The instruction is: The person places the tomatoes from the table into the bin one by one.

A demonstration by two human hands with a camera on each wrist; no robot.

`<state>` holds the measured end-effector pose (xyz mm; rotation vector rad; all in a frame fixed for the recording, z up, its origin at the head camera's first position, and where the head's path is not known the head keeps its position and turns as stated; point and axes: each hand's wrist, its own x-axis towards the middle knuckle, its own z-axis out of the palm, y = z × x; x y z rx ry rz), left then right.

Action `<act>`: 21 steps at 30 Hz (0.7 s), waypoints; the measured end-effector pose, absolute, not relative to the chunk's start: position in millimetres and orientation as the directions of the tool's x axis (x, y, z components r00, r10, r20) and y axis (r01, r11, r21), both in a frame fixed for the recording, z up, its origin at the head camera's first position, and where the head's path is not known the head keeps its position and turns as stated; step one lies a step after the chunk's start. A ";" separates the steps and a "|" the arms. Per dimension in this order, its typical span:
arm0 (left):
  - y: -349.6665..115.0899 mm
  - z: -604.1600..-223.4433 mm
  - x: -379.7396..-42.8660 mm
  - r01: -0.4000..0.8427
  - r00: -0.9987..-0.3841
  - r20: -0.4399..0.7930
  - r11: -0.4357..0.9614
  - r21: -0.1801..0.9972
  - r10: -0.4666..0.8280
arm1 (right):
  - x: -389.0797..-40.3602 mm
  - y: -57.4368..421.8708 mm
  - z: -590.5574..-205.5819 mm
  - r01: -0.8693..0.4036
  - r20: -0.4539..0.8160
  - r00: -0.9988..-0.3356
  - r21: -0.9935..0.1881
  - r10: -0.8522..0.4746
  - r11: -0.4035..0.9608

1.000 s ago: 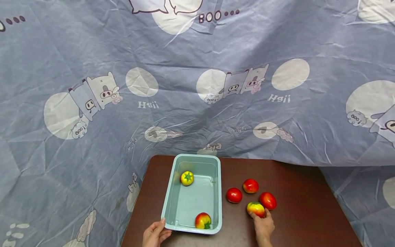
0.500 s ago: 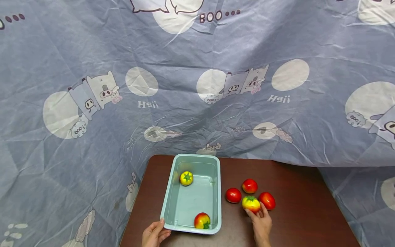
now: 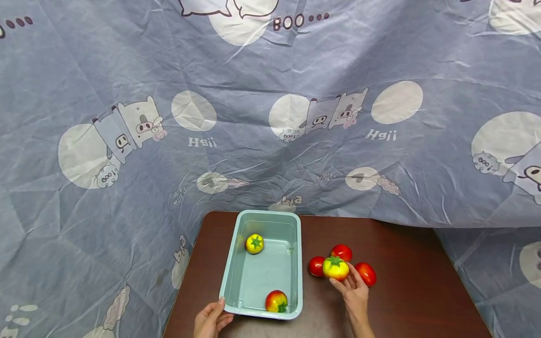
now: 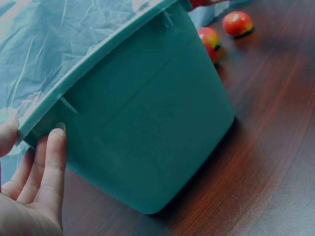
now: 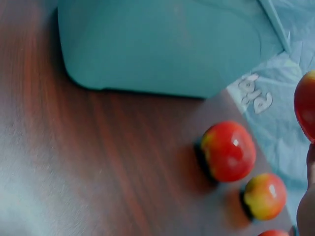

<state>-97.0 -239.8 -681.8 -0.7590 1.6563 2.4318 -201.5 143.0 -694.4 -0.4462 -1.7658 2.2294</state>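
Note:
A pale green plastic tub [image 3: 297,263] stands on the table with two yellow-red tomatoes inside, one tomato [image 3: 255,244] near the far left and another tomato [image 3: 276,301] at the near right corner. My left hand [image 3: 212,319] pinches the tub's near left corner; in the left wrist view the thumb lies over the rim and the fingers [image 4: 53,167] sit under it. Off the table, my right hand [image 3: 354,293] holds a yellow-red tomato [image 3: 336,269] with its green leafy top showing. In the right wrist view that tomato [image 5: 306,105] is cut off by the edge.
Right of the tub, three red tomatoes lie on the brown table [image 3: 405,281]: a left one [image 3: 316,266] partly covered by the held tomato, a back one [image 3: 341,252] and a right one [image 3: 366,274]. A grey-blue printed cloth [image 3: 253,155] hangs behind and around the table.
My right hand has lifted the yellow-red tomato from beside the red ones and brought it up and slightly left, turning its green top into view. The left hand and tub stay put.

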 end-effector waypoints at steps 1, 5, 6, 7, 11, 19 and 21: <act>-240.0 -681.4 -96.9 -0.357 -0.869 -0.457 -0.401 0.844 -0.190 | -202.1 140.7 -691.3 -0.029 -0.066 -0.924 -0.970 0.377 -0.240; -240.1 -680.0 -96.6 -0.364 -0.865 -0.464 -0.398 0.842 -0.190 | -204.0 131.5 -680.2 -0.075 -0.027 -0.935 -0.959 0.353 -0.272; -240.1 -679.7 -96.6 -0.366 -0.865 -0.465 -0.398 0.841 -0.190 | -204.6 129.4 -677.9 -0.081 -0.021 -0.937 -0.958 0.348 -0.275; -239.8 -679.6 -96.8 -0.367 -0.864 -0.466 -0.398 0.841 -0.188 | -205.0 127.8 -675.7 -0.086 -0.015 -0.939 -0.957 0.345 -0.277; -239.3 -679.9 -97.2 -0.372 -0.863 -0.470 -0.396 0.840 -0.185 | -206.5 121.1 -668.1 -0.104 0.010 -0.947 -0.954 0.321 -0.279; -239.8 -679.9 -96.7 -0.373 -0.859 -0.474 -0.399 0.838 -0.192 | -206.8 101.5 -658.6 -0.160 0.090 -0.967 -0.943 0.238 -0.293; -239.5 -679.2 -96.9 -0.371 -0.862 -0.471 -0.400 0.838 -0.187 | -206.3 95.5 -656.5 -0.171 0.109 -0.971 -0.937 0.212 -0.303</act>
